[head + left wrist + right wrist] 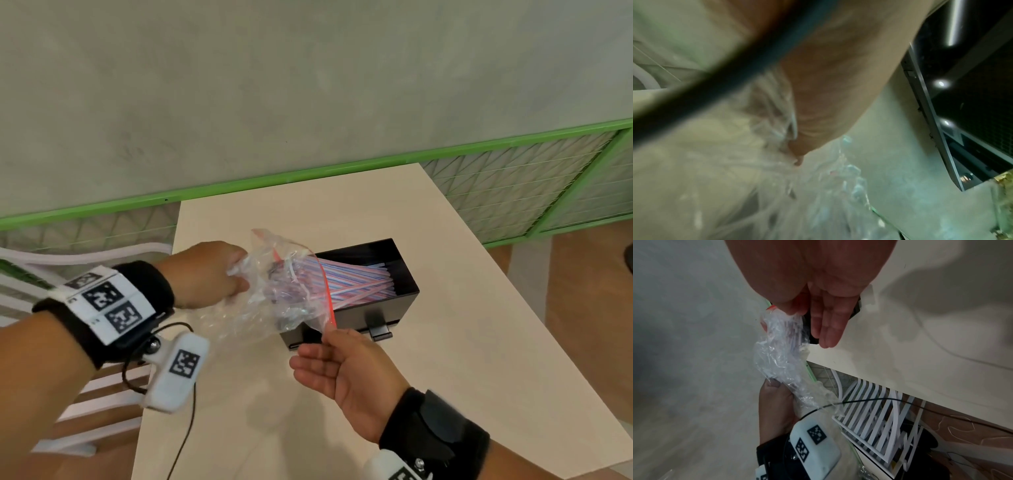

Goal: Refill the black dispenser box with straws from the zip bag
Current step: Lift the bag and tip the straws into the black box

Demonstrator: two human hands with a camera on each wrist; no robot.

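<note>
A black dispenser box point(394, 310) stands open on the beige table point(428, 377), with pink, blue and white striped straws point(359, 282) lying in it. The clear zip bag point(274, 291) hangs tilted over the box's left end, its red-zip mouth toward the box, and straws reach from the bag into the box. My left hand point(236, 277) grips the bag's crumpled closed end point(781, 353). My right hand point(327, 337) pinches the lower corner of the mouth between thumb and forefinger; its other fingers point(828, 331) are straight. The left wrist view is blurred and shows the bag point(818, 194) below my fingers.
A white slatted chair point(102, 394) stands off the table's left edge. A green-framed mesh fence point(513, 181) runs along the grey wall behind. A thin black cable point(185, 428) hangs from my left wrist over the table's near left side.
</note>
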